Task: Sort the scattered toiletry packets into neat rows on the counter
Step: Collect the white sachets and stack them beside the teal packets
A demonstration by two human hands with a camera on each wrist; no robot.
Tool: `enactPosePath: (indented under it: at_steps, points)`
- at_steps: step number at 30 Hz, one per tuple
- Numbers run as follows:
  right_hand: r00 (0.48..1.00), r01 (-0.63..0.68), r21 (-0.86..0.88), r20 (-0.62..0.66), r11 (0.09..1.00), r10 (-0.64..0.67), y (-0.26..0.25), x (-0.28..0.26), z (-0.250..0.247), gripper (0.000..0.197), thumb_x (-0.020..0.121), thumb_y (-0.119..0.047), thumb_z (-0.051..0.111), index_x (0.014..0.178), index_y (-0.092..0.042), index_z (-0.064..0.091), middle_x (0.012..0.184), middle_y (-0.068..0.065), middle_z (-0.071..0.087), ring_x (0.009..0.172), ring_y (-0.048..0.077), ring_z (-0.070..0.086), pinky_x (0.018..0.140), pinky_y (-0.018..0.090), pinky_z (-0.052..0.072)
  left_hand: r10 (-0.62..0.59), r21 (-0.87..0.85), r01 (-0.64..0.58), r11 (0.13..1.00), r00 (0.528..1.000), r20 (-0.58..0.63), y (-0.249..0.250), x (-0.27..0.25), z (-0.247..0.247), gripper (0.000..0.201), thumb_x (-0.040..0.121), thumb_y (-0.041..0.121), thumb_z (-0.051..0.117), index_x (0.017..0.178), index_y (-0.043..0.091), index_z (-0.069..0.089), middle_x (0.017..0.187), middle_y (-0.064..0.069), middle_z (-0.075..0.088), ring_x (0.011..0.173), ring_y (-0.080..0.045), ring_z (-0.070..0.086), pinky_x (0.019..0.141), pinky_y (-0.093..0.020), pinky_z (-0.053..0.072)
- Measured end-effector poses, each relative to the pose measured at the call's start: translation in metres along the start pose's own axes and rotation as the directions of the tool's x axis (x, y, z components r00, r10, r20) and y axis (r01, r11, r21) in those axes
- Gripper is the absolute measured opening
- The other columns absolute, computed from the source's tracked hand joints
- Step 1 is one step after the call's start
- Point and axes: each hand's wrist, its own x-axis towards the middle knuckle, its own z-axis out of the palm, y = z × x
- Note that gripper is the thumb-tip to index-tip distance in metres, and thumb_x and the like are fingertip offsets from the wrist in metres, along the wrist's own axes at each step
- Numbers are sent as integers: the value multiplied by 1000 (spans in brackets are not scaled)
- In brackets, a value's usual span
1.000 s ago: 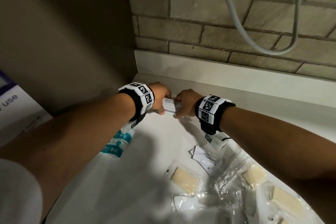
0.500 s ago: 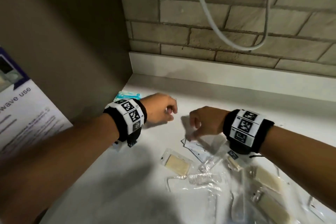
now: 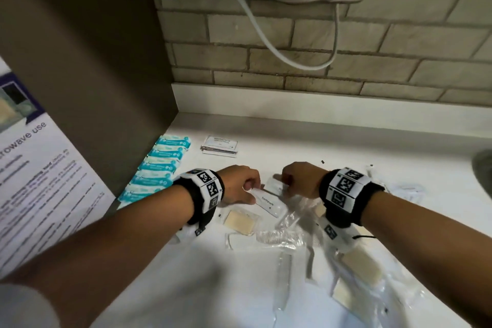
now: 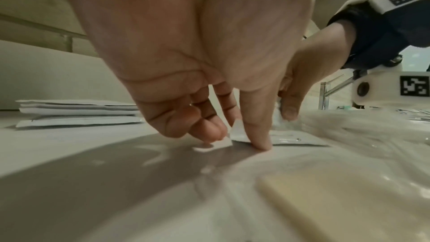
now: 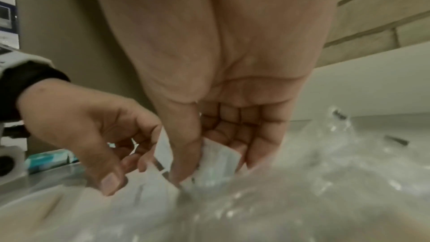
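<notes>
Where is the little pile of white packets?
In the head view the stack of white packets sits at the back of the counter, just right of the row of blue packets and beyond both hands.

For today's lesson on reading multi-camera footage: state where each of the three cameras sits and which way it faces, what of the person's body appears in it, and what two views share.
Head: worn high, looking down at the counter; both forearms, left hand, right hand.
Left wrist: low, looking along the left palm toward the stacked white sachets.
Right wrist: low, looking along the right palm toward the blue packets.
Shared: each wrist view shows the opposite hand.
</notes>
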Motion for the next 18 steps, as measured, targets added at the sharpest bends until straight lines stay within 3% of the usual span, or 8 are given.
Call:
enactPosePath:
  at_steps: [5, 9, 13, 15, 18]
  points:
    - [993, 36, 169, -117, 985, -17, 9, -9, -18, 19, 81, -26, 72, 89, -16, 58, 92, 1, 60, 85, 19, 54, 72, 27, 40, -77, -95, 73, 993, 996, -37, 5, -1, -6, 13, 81, 25, 74, 80, 25, 62, 80, 9, 60, 72, -9, 54, 61, -19, 41]
    - [990, 94, 318, -130, 943, -55, 9, -15, -28, 34, 73, -26, 80, 93, -5, 62, 83, 5, 63, 70, 16, 54, 64, 26, 42, -88, -221, 75, 972, 995, -52, 8, -5, -21, 10, 82, 21, 75, 87, 21, 66, 78, 9, 62, 70, -7, 55, 69, -23, 44]
    - [988, 135, 449, -129, 883, -85, 7, -18, -34, 31, 69, -18, 85, 78, -20, 55, 68, -3, 57, 55, 13, 53, 57, 23, 44, -105, -367, 43, 929, 983, -149, 16, -13, -39, 12, 89, 19, 68, 100, 13, 70, 81, 5, 66, 68, -5, 58, 63, -13, 45]
    - [985, 151, 444, -146, 883, -95, 4, -21, -37, 35, 66, -18, 87, 78, -22, 54, 66, -5, 56, 54, 13, 54, 57, 23, 45, -126, -465, 22, 885, 973, -195, 21, -17, -45, 12, 93, 15, 63, 102, 9, 68, 79, 2, 65, 66, -7, 61, 58, -10, 48]
    - [974, 183, 479, -209, 859, -91, 3, -33, -41, 40, 63, -18, 89, 88, -17, 57, 71, -4, 58, 55, 13, 57, 55, 21, 48, -157, -681, 2, 732, 974, -166, 47, -25, -50, 12, 99, 10, 51, 105, 5, 60, 78, 0, 61, 60, -7, 69, 55, -16, 55]
